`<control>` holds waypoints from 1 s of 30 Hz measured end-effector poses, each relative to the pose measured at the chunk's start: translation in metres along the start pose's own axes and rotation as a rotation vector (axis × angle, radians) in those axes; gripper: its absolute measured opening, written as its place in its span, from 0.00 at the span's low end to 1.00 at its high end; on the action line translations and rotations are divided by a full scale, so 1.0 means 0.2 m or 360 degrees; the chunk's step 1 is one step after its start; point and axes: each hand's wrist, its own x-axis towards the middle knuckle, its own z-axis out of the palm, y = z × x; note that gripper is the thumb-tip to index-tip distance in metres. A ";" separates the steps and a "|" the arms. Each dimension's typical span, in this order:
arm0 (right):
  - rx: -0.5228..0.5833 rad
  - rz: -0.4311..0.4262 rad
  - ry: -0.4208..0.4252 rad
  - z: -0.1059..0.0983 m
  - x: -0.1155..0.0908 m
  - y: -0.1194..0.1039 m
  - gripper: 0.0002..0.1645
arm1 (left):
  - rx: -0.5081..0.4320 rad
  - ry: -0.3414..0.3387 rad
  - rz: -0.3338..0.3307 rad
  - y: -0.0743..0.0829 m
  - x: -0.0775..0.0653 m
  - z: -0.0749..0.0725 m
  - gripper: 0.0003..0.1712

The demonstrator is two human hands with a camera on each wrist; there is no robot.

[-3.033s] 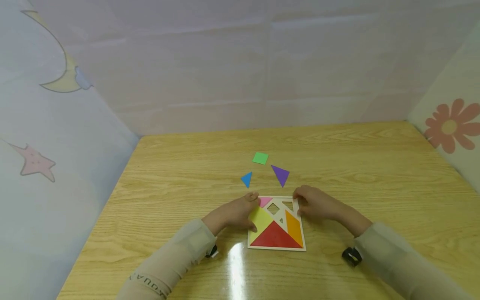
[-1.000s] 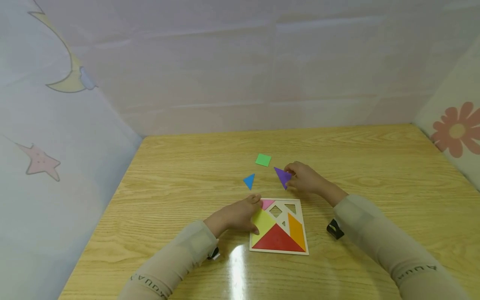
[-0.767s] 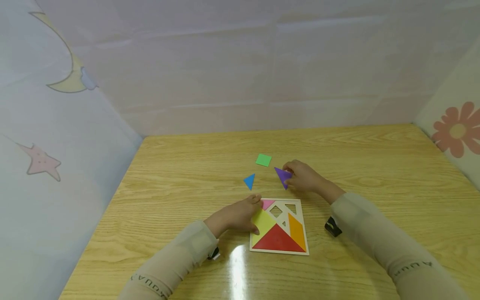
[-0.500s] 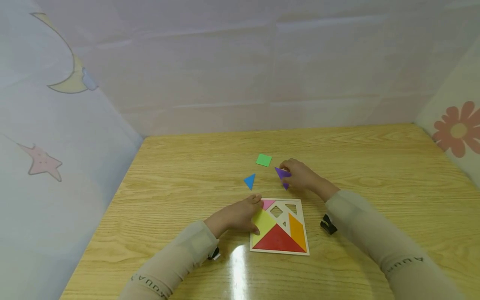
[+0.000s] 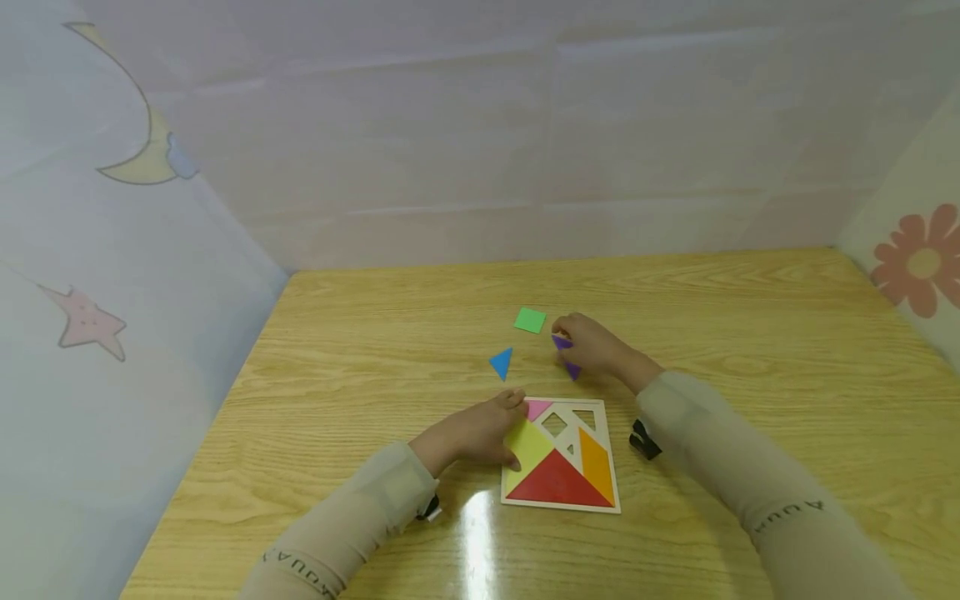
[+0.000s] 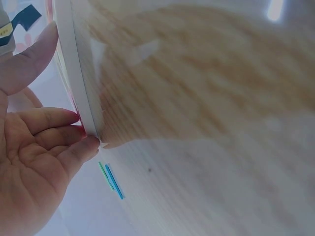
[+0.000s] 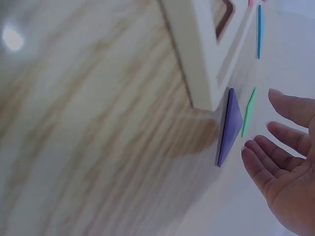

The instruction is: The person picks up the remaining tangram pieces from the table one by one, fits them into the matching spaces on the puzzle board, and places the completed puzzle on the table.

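Glossy wood-grain tabletop (image 5: pixel 360 342), smooth matt purple triangle (image 7: pixel 230 129), creased cloth-like backdrop (image 5: pixel 450 133)

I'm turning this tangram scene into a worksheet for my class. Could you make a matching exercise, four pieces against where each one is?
1. red triangle
2. blue triangle
3. green square
4. purple triangle

A. partly hidden by the right hand in the head view
B. set in the tangram board
C. loose piece farthest from the board
D. leftmost loose piece on the table

Pairs: 1-B, 2-D, 3-C, 4-A
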 end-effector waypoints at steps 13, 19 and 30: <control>-0.0048 -0.0048 -0.0054 0.03 0.08 -0.05 0.25 | -0.0009 0.0005 0.0023 0.00 0.00 0.02 0.45; -0.0036 -0.0018 -0.0049 0.03 0.10 -0.06 0.26 | 0.0022 0.0005 0.0030 0.00 0.00 0.02 0.46; -0.0053 0.0047 -0.0059 0.02 0.14 -0.03 0.26 | 0.0030 0.0018 0.0045 0.01 0.00 0.01 0.45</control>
